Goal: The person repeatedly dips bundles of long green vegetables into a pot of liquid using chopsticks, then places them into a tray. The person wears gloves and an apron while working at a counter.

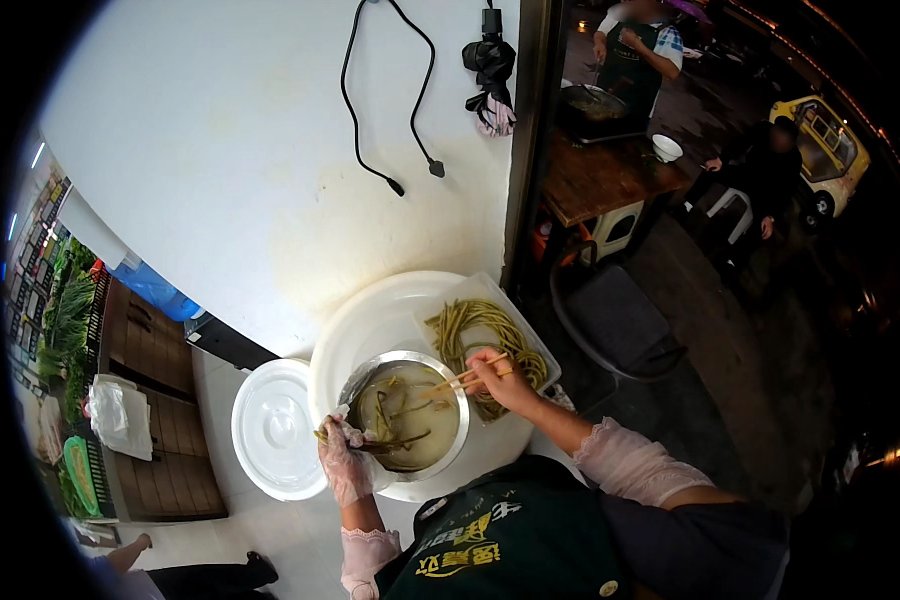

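Note:
My left hand (345, 457), in a clear plastic glove, is closed on a few long green-brown bean pods (382, 448) at the left rim of a round metal pot (462, 420). Cloudy liquid with more strands fills part of the pot. Wooden chopsticks (461, 381) are in my bare right hand (499, 381), their tips over the liquid. Beside the pot, a clear plastic tray (557, 369) holds a coiled heap of long beans (480, 330). Pot and tray rest on a large round white surface (345, 322).
A white round lid (270, 435) lies left of the pot. The white wall (270, 187) rises ahead, with hanging cables (354, 112) and a folded umbrella (489, 67). A dark chair (619, 322) stands right. People are outside at upper right; another person's arm (127, 555) shows lower left.

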